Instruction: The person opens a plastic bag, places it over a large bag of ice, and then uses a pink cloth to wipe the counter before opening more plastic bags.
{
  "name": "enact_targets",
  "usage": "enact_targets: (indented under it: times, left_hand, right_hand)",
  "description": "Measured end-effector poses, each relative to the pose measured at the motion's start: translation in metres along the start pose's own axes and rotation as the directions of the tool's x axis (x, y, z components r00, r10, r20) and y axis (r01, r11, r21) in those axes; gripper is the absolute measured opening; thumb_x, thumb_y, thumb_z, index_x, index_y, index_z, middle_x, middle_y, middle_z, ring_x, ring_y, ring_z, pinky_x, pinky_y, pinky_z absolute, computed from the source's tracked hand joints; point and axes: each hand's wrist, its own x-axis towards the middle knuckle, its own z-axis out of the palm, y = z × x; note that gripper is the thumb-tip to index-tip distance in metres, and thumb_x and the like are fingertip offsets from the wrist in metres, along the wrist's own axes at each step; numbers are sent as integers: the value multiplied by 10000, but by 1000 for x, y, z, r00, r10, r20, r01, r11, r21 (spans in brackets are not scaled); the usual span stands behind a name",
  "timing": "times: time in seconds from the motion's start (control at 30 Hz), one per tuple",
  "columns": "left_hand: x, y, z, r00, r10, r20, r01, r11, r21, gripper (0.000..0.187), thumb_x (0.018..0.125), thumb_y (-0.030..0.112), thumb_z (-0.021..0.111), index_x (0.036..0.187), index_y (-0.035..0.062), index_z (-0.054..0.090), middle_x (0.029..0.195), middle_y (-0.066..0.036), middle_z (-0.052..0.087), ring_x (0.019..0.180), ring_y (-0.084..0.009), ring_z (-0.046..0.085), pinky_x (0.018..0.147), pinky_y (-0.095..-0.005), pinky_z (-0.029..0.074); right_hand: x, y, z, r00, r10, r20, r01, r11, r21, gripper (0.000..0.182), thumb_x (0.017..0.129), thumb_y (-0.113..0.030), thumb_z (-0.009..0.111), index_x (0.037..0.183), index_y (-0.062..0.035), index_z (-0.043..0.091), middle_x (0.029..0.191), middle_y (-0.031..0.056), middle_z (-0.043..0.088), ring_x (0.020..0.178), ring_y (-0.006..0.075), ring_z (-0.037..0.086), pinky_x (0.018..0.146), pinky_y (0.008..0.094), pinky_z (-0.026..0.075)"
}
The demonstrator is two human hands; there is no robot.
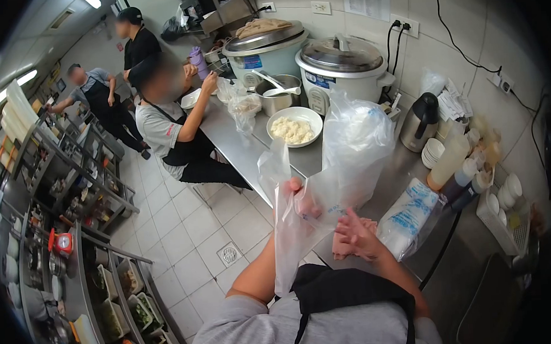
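A clear plastic bag (285, 234) hangs in front of me, its lower end close to my apron. My left hand (305, 200) grips it near the top, fingers curled and partly veiled by the film. To the right, my right hand (358, 235) is spread with fingers apart and holds nothing. Under that hand a folded pink cloth (342, 248) lies on the metal table (237, 150). Just beyond both hands stands a large clear bag (358, 149) with whitish plastic inside. A flat pack with blue print (409, 218) rests right of the cloth.
A white bowl of rice (294, 127) sits farther back, before two large rice cookers (340, 69) and a metal pot (279, 97). Right are a thermos (420, 122), bottles (462, 173) and a cup basket (508, 219). A person (166, 115) sits eating at left; shelves (93, 256) line the aisle.
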Motion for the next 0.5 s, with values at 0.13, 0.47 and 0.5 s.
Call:
enact_targets:
  times: [0.13, 0.47, 0.5]
  left_hand:
    - [8, -12, 2, 966, -243, 93, 260, 918, -300, 294, 860, 297, 314, 1002, 85, 461, 918, -194, 528, 833, -348, 520, 751, -465, 426]
    - [2, 8, 7, 962, 98, -257, -109, 994, -27, 220, 846, 286, 367, 851, 135, 527, 731, -51, 540, 602, -168, 508, 578, -316, 444]
    - [0, 17, 12, 902, 222, -371, -185, 974, 132, 200, 854, 285, 377, 836, 148, 521, 705, -22, 525, 585, -143, 492, 565, -292, 439]
  right_hand:
    - [23, -17, 43, 975, 135, 175, -122, 989, -82, 926, 695, -468, 618, 1324, -47, 84, 1304, 92, 239, 1155, 168, 318, 925, 297, 290]
    - [19, 1, 16, 988, -1, -154, 40, 967, 250, 158, 779, -111, 583, 903, -13, 578, 843, 51, 594, 784, 137, 559, 751, 265, 435]
    - [13, -5, 15, 988, 15, -154, 38, 941, 336, 152, 780, -111, 582, 896, -13, 576, 836, 59, 594, 774, 144, 560, 740, 271, 440]
